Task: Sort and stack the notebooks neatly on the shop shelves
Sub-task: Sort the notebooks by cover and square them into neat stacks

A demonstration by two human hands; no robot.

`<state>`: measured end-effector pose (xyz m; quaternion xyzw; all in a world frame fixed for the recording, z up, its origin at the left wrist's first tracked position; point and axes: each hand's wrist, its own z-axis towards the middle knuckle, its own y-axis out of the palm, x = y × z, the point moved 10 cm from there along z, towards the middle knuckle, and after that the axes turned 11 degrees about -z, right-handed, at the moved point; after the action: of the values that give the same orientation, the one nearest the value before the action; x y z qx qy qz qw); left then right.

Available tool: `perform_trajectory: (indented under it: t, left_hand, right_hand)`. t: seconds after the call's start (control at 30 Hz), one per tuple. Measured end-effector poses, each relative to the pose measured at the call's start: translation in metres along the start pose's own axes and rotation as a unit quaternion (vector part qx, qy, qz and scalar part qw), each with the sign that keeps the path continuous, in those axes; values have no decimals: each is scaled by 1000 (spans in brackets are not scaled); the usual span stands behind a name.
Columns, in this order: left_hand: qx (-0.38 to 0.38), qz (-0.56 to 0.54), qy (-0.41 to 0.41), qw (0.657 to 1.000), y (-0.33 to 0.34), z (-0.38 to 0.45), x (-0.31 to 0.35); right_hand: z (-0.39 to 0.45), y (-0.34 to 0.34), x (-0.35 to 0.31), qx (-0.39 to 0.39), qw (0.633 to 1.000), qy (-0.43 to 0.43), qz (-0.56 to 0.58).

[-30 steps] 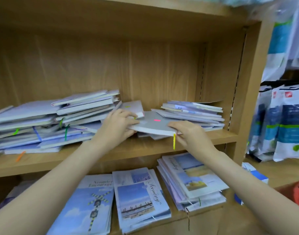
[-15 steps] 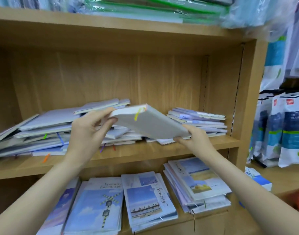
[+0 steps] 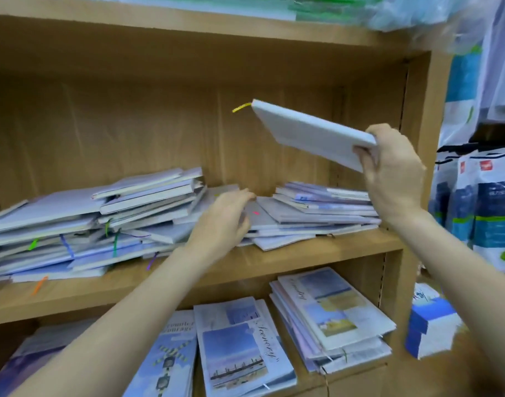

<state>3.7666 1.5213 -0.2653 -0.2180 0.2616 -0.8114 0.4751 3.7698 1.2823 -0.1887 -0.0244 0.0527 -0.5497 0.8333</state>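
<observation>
- While the right hand (image 3: 394,173) is gripping a pale grey hardcover notebook (image 3: 311,133) by its near corner, it is holding it tilted in the air above the right end of the middle wooden shelf (image 3: 303,253), a yellow ribbon marker (image 3: 241,108) flying off its far corner.
- A second ago this notebook was lying flat between both hands at the shelf's front edge; half a second ago both were tipping it up; now the right hand alone is carrying it, so one notebook is out of the jumble and awaiting a place.
- The left hand (image 3: 222,222) is resting on a grey notebook with a pink tab (image 3: 260,216) mid-shelf, fingers loosely curved over it; whether it is grasping or merely touching, I cannot tell.
- To the left a sprawling heap of lilac and white notebooks (image 3: 88,222) is leaning untidily; at the right end a lower pile of lilac notebooks (image 3: 326,207) is lying flatter.
- Sorting looks barely begun.
- On the lower shelf, scenery-print notebooks (image 3: 240,348) are lying in rows.
</observation>
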Motion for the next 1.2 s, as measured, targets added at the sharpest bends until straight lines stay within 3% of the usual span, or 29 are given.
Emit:
perform_trajectory:
  t: [0.1,0.2,0.27,0.33,0.4,0.5,0.57,0.6,0.7,0.77,0.87,0.97,1.03,1.1,1.2]
  left_hand:
    - [-93,106,17,990,31,6,-7]
    - [-130,158,35,978,46,3,-13]
    - [-119,166,38,978,46,5,-14]
    - [-118,164,23,979,49,9,-12]
    - [-121,160,13,980,57,16,-6]
    - [-111,107,52,987,70,27,20]
    - [-106,83,105,985,83,33,38]
    - [-101,94,137,981,88,37,49]
    - [-132,146,206,959,108,46,77]
    - [-181,170,204,947,126,51,77]
    - [-221,225,228,921,139,51,70]
    - [-168,205,290,920,135,49,72]
    - [-157,147,230,949,132,59,59]
    - [-190,81,81,975,131,74,30]
    - [-238,97,-42,965,120,97,6]
  right_hand:
    - [10,54,14,-86,989,-31,-118]
    - [-25,133,33,-315,929,-85,-177]
    - [-57,162,42,-451,868,-98,-182]
    - [-67,165,46,-488,862,-60,-120]
    - [-67,159,51,-473,881,-10,-30]
    - [-61,124,64,-317,948,17,23]
    - [-68,101,76,-231,971,41,36]
    - [-77,99,81,-228,972,43,38]
    - [-111,120,85,-326,945,-7,29]
    - [-125,133,88,-366,930,-27,32]
    - [-125,144,86,-350,935,-59,21]
    - [-119,149,93,-317,947,-34,-35]
    - [-111,152,96,-317,944,-29,-92]
    - [-91,151,91,-300,946,-46,-115]
    - [-44,130,79,-245,962,-72,-98]
